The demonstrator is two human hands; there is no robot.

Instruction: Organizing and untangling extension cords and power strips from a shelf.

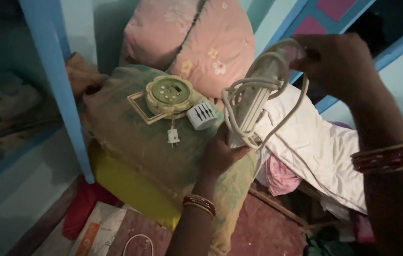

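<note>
At the far left of the frame a light blue painted post [59, 80] runs down from the top edge, with dim shelves behind it. Low at the left, a red cloth [80, 208] and a white and orange printed bag [98, 232] lie on the floor. Just right of the post, a large dusty green and yellow cushion [135, 151] fills the centre left; on its top rests a round cream plastic cord reel with sockets [168, 95], a small white plug [173, 136] hanging from it, and a small white slotted adapter [202, 116] just beside the reel. Above, a pink flowered pillow [197, 42] leans against the wall. In the centre, the left hand [221, 152], with red and gold bangles at the wrist, is closed around the lower end of a long white plastic power strip [253, 102], which stands tilted in mid-air with its white cable [239, 95] looped around it. At the upper right, the right hand [339, 64] is closed on the strip's top end and the cable loops there. Below it, crumpled white fabric [320, 147] lies over a pink cloth [279, 175], and red bangles [391, 156] circle the right forearm at the right edge.
</note>
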